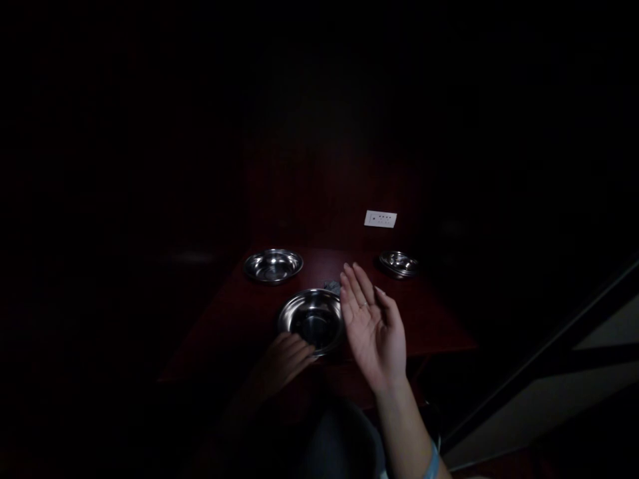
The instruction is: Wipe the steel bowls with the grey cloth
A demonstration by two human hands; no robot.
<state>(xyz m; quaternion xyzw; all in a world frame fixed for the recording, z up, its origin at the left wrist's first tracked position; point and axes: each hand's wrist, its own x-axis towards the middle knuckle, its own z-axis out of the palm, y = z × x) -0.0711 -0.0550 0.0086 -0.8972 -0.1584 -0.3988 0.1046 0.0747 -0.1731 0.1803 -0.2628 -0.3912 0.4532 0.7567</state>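
A shiny steel bowl stands near the front of the dark red table. My left hand, dimly lit, lies at the bowl's front left rim with its fingers stretched out; whether it touches the rim is hard to tell. My right hand is raised beside the bowl's right side, palm turned toward me, fingers straight and thumb slightly apart. Nothing is in that palm, and a thin ring shows on one finger. Behind the bowl lies a crumpled grey scrubber or cloth, partly hidden by the bowl and my right hand.
Another steel bowl sits at the back left of the table. Smaller steel dishes, seemingly stacked, stand at the back right. A white socket plate is on the wall behind. Most of the surroundings are lost in darkness.
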